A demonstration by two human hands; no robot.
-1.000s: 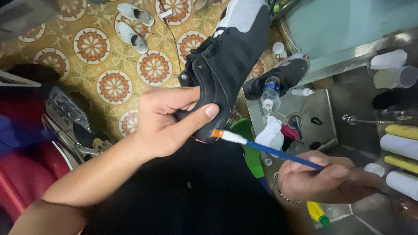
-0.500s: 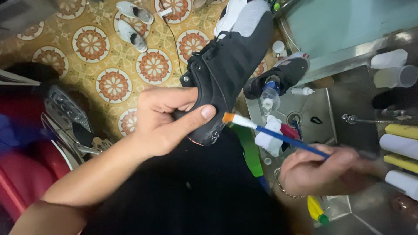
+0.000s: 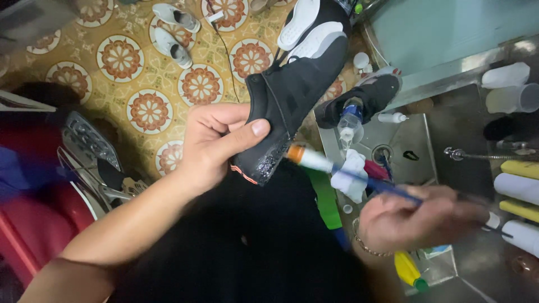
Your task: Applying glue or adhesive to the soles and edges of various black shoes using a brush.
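The left hand (image 3: 216, 143) grips a black shoe (image 3: 295, 92), thumb pressed across the near end and fingers curled behind it. The shoe is held in the air above the person's dark lap, tilted so that its near end points down toward the right hand and its white sole parts point up and away over the patterned floor (image 3: 120, 59). The near end looks wet and shiny.

The right hand (image 3: 418, 219) is closed around a blue-handled brush (image 3: 348, 174), blurred in the frame. The brush's pale tip, behind an orange band, lies just beside the wet end of the shoe; whether it touches cannot be told. A bracelet (image 3: 368, 244) circles the right wrist.

Beyond the brush, a metal sink (image 3: 418, 137) holds a white cloth (image 3: 351, 177), and a spray bottle (image 3: 351, 120) stands beside a second dark shoe (image 3: 373, 95) at the sink's far edge. A yellow bottle (image 3: 410, 270) lies near the right wrist. White and yellow cylinders (image 3: 519, 188) lie on the counter at the right. A pair of white shoes (image 3: 174, 31) rests on the floor at the top.
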